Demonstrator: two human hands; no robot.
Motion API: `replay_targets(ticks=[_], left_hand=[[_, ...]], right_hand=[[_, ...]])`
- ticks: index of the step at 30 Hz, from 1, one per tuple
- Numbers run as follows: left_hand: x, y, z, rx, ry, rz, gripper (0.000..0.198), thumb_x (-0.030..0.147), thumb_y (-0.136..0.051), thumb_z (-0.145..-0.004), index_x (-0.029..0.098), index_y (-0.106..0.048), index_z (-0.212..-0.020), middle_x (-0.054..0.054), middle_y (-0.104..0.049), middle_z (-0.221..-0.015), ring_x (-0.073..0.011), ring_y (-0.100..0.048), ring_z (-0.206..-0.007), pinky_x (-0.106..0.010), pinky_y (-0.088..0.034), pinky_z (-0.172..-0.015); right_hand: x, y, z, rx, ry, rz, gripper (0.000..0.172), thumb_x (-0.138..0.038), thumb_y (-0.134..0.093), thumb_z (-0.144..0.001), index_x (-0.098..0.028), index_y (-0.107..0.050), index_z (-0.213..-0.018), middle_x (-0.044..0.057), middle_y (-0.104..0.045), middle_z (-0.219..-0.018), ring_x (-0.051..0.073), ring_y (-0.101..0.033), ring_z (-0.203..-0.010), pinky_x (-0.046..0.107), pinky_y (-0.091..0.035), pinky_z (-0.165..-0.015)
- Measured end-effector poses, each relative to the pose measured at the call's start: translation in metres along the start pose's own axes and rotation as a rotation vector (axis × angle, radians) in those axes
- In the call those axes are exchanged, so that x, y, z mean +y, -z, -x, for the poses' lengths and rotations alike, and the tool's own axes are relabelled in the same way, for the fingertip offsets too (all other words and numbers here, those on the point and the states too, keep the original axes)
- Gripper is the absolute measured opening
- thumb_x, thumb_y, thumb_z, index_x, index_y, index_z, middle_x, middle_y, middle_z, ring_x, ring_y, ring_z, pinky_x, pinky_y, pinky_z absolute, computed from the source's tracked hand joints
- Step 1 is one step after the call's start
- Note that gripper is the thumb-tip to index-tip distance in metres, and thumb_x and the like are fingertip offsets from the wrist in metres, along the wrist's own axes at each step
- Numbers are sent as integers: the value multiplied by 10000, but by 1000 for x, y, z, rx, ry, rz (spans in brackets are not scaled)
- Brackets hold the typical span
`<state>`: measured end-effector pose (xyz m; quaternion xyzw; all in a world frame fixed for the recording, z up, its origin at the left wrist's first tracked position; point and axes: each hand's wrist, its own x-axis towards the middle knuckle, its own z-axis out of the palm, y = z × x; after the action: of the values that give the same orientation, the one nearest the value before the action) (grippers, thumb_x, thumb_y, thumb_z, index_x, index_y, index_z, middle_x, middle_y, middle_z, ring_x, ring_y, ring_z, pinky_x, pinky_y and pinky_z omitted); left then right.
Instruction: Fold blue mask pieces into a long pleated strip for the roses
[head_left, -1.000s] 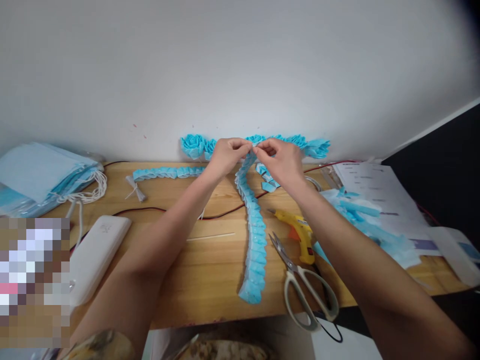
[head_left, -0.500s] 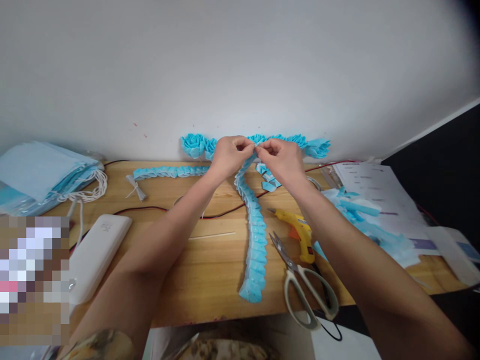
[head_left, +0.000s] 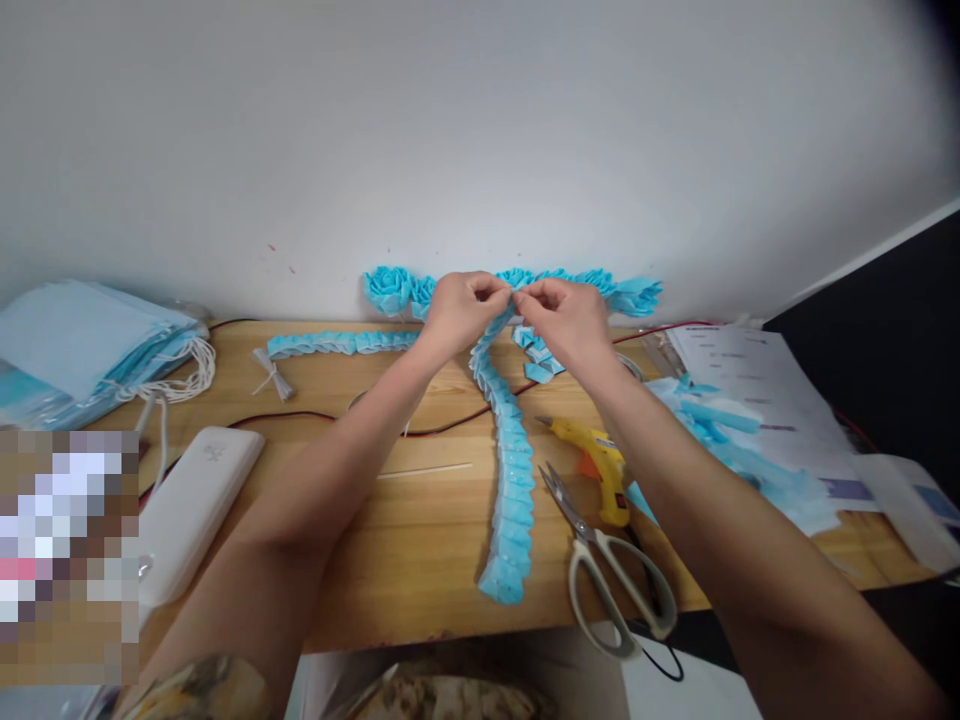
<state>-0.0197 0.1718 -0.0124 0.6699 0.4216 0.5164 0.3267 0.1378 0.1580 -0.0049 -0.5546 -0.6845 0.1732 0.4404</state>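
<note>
A long pleated light-blue strip (head_left: 514,470) runs from between my hands down across the table toward its front edge. My left hand (head_left: 466,308) pinches the strip's far end with thumb and forefinger. Close against it, my right hand (head_left: 564,312) pinches the same end from the other side. The fingertips nearly meet, so the very tip is mostly hidden. Behind my hands a row of blue folded flowers (head_left: 388,290) lies along the wall. Folded blue pieces (head_left: 541,370) rest just below my right hand.
Scissors (head_left: 589,545) lie partly spread beside a yellow glue gun (head_left: 600,460). Another pleated strip (head_left: 337,344) and a tied bundle of thin strips (head_left: 273,374) are at left. A white power bank (head_left: 202,510), blue sheets (head_left: 90,345), scraps (head_left: 720,425) and thin cables surround the work.
</note>
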Motion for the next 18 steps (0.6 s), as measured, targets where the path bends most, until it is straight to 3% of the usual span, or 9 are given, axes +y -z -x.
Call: replay_targets(ticks=[18], left_hand=[[0,0,0,4,2,-22,142,152,-605,-804,149,-710,-708,-5,-684,-689,-126,-569,-673,-256,-423,-642]], right_hand=[[-2,1,1,-17,-1,-12,176,-337,-638,-816,-191,-723,-766,19,-708,-690,176,-641,-671,296,-470,-624]])
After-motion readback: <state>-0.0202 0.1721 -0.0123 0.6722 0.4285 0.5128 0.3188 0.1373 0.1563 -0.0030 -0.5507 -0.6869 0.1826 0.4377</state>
